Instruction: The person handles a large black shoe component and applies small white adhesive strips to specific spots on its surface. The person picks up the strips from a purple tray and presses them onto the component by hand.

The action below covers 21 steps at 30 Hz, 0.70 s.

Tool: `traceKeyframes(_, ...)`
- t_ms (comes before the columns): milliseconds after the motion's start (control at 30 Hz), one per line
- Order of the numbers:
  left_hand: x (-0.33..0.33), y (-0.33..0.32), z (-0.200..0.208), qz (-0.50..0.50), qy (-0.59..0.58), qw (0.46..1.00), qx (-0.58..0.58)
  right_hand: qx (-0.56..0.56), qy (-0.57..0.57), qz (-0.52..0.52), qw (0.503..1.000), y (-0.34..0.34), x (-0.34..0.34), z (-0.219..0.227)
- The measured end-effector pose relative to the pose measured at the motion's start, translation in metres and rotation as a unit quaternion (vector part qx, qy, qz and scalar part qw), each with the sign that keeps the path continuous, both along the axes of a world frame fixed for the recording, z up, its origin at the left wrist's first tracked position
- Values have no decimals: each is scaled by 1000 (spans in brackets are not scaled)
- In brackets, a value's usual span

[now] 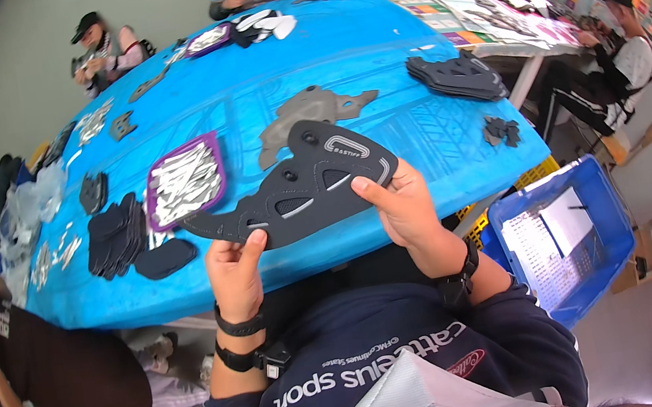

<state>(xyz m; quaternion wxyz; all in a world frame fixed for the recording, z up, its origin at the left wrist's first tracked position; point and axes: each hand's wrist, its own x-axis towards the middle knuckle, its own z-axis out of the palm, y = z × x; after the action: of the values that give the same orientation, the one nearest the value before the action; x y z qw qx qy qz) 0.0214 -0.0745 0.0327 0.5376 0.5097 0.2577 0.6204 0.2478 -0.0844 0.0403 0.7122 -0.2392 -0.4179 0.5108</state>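
Over the near edge of the table I hold up a flat, dark grey shoe upper (314,180) with stitched lines, mesh-filled triangular openings and light trim. My left hand (235,273) pinches its lower left part, thumb on top. At its right end, my right hand (403,206) grips with the thumb on the face and fingers behind. Just beyond it lies a grey cut-out template-like piece (311,112), partly covered by the upper. Left of the upper stands a purple basket (221,165) of white strips, beside stacked dark oval pieces (114,237).
The table has a blue cover (441,177). A stack of dark uppers (456,79) lies at the right, near small dark scraps (501,131). A blue crate (614,243) with paper inside stands at lower right. Several people work around the tables, one (69,355) close at my left.
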Motion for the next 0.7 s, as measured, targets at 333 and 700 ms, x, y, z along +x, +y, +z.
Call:
traceKeyframes(333, -8, 57, 24, -60, 296, 950, 81, -62, -64, -390, 916, 108, 312, 36)
traceKeyframes(700, 76, 203, -17, 70, 746, 650, 129, -287, -665, -594, 351, 126, 289, 21)
